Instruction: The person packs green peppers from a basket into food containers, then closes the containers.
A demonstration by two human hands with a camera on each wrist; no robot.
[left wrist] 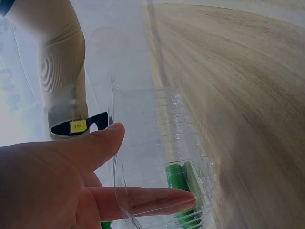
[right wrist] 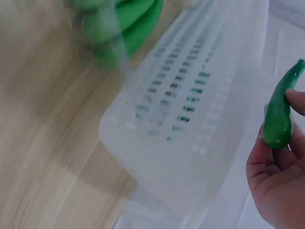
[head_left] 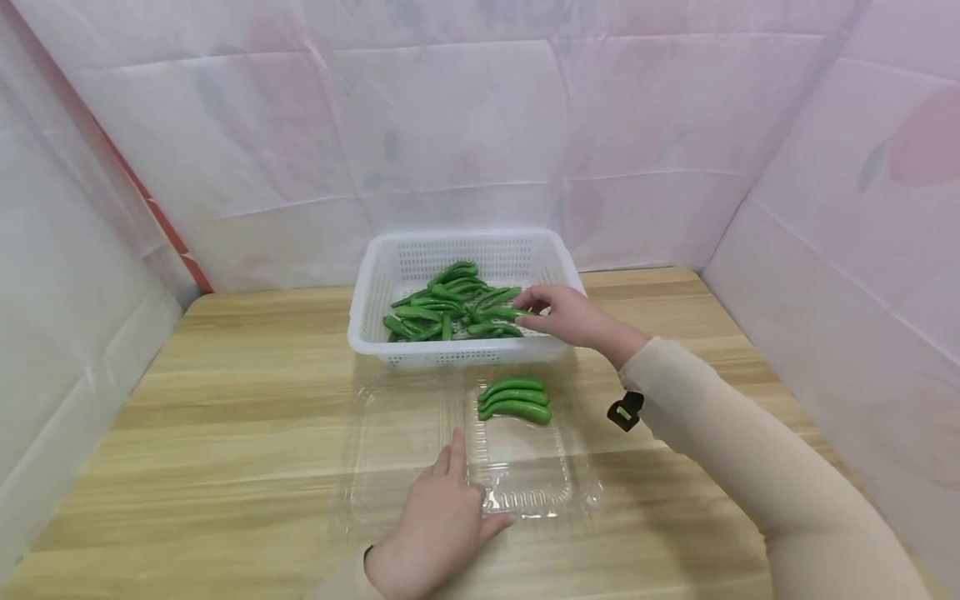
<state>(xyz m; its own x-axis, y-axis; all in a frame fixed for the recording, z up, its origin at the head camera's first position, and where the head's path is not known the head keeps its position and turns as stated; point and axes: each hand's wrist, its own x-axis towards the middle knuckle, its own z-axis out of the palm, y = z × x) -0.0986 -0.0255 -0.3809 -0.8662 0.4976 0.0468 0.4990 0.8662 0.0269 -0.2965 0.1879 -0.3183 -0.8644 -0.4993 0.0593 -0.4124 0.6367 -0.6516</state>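
My right hand (head_left: 566, 315) is over the right front of a white plastic basket (head_left: 363, 292) and pinches a green chili pepper (right wrist: 278, 117) between thumb and fingers. Many more green peppers (head_left: 450, 300) lie in the basket. Nearer to me, a clear plastic clamshell box (head_left: 525, 462) lies unfolded on the table. Three green peppers (head_left: 517, 398) sit side by side at the far end of its right half. My left hand (head_left: 442, 521) rests at the box's middle fold, index finger straight and thumb spread out to the right.
The wooden table (head_left: 225, 417) carries the basket at its back, against a pale patterned cloth wall (head_left: 465, 133). Similar cloth sheets stand along the left and right sides. A black strap with a yellow label (head_left: 624, 412) hangs at my right wrist.
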